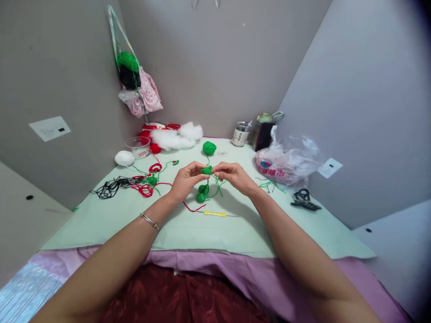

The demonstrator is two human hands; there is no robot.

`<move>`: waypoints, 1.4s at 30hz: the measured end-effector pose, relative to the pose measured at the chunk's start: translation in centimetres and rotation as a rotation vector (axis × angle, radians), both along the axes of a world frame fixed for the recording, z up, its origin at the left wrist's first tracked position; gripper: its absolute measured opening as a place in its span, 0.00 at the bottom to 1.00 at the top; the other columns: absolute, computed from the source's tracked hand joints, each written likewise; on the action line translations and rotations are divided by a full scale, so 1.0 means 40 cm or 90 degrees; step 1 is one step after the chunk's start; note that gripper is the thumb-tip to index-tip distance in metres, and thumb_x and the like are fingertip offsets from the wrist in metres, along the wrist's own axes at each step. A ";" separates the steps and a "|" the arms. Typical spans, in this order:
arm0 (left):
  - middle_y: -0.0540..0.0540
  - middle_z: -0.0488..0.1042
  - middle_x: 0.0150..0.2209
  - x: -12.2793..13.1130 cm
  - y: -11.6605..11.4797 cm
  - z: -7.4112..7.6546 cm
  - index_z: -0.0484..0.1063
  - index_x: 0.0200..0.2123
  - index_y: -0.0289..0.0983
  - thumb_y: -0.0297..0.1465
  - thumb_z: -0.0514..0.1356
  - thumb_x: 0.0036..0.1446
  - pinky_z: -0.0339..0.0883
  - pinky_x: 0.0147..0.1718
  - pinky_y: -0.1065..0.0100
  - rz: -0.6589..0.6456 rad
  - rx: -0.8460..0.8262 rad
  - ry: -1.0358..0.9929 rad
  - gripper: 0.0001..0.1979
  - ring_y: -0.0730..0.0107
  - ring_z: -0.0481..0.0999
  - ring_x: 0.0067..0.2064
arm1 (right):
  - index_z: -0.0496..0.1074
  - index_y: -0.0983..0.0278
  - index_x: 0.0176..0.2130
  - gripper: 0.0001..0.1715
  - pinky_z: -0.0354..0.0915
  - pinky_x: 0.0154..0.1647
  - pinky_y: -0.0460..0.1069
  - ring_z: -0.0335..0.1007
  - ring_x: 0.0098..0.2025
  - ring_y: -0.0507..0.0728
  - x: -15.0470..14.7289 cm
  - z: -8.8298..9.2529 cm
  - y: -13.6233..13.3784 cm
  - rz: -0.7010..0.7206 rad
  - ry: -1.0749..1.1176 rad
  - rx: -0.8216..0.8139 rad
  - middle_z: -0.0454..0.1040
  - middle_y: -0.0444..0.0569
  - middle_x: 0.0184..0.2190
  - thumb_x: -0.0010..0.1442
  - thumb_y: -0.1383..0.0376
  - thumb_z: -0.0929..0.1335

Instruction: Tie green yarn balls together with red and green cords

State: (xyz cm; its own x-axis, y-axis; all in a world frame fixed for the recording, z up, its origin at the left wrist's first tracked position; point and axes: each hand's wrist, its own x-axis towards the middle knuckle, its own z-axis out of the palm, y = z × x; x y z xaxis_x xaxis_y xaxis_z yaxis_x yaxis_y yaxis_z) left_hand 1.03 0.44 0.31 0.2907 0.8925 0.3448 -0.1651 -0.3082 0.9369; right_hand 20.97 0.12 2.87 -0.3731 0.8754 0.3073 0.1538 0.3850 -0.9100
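Note:
Between my two hands, above the middle of the table, is a small green crocheted piece [206, 171]. My left hand [186, 180] pinches it from the left, thumb and fingers closed on it. From the right, my right hand [235, 176] has its thumb and fingertips closed at the piece's edge; whether they grip the piece itself or a strand of its yarn I cannot tell. Green yarn tails hang below. Under the hands lie small round green crocheted pieces [201, 197]. A yellow-handled crochet hook [215, 214] lies nearer to me, and a green yarn ball [209, 148] sits behind.
Black and red yarn [116, 186] lies tangled at left, near a clear tub [138, 148] and white stuffing [175, 137]. On the right are a plastic bag [286, 163], a black hair claw [305, 200], a pen holder [240, 134] and a phone [265, 136]. Walls enclose the table.

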 end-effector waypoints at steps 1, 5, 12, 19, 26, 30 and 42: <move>0.47 0.78 0.36 0.000 0.000 0.000 0.75 0.38 0.36 0.36 0.71 0.45 0.69 0.43 0.65 -0.004 -0.003 -0.002 0.16 0.67 0.76 0.40 | 0.79 0.63 0.33 0.11 0.61 0.34 0.49 0.62 0.30 0.51 0.000 -0.001 0.000 0.006 0.010 -0.010 0.71 0.45 0.31 0.52 0.58 0.73; 0.46 0.79 0.37 0.002 -0.001 -0.001 0.75 0.36 0.36 0.36 0.71 0.45 0.69 0.44 0.64 -0.007 -0.018 -0.017 0.16 0.66 0.77 0.41 | 0.78 0.64 0.33 0.12 0.61 0.34 0.48 0.62 0.30 0.51 -0.007 -0.015 0.002 0.011 0.057 -0.061 0.72 0.45 0.30 0.51 0.58 0.74; 0.47 0.79 0.35 0.007 -0.007 0.004 0.76 0.35 0.36 0.36 0.70 0.45 0.70 0.43 0.64 0.022 -0.012 -0.025 0.14 0.66 0.76 0.39 | 0.77 0.64 0.32 0.15 0.61 0.31 0.47 0.62 0.27 0.49 -0.034 -0.033 -0.002 -0.027 0.126 -0.105 0.72 0.43 0.26 0.47 0.56 0.76; 0.45 0.78 0.41 0.007 0.002 -0.011 0.76 0.40 0.36 0.38 0.69 0.48 0.71 0.45 0.62 0.016 -0.024 -0.015 0.17 0.65 0.77 0.40 | 0.74 0.65 0.32 0.22 0.65 0.30 0.48 0.66 0.24 0.49 -0.058 -0.026 -0.012 -0.084 0.155 -0.158 0.73 0.43 0.25 0.42 0.53 0.78; 0.45 0.77 0.42 0.011 0.002 -0.016 0.75 0.45 0.35 0.39 0.64 0.54 0.71 0.44 0.63 0.011 -0.011 0.003 0.18 0.69 0.76 0.37 | 0.73 0.66 0.29 0.21 0.66 0.27 0.46 0.65 0.23 0.48 -0.062 -0.025 -0.015 -0.091 0.116 -0.183 0.71 0.41 0.20 0.41 0.54 0.78; 0.45 0.78 0.40 0.010 0.001 -0.013 0.76 0.42 0.35 0.37 0.66 0.50 0.70 0.41 0.66 0.028 -0.002 0.032 0.17 0.68 0.76 0.37 | 0.71 0.65 0.29 0.21 0.68 0.29 0.47 0.67 0.23 0.50 -0.066 -0.031 -0.015 -0.091 0.148 -0.216 0.72 0.41 0.21 0.39 0.57 0.78; 0.47 0.76 0.33 0.002 -0.002 -0.005 0.77 0.46 0.37 0.42 0.65 0.51 0.68 0.37 0.66 -0.073 -0.068 0.126 0.21 0.68 0.75 0.32 | 0.75 0.65 0.34 0.14 0.61 0.26 0.46 0.62 0.24 0.49 -0.043 -0.003 -0.018 -0.123 0.000 -0.016 0.73 0.44 0.26 0.52 0.57 0.71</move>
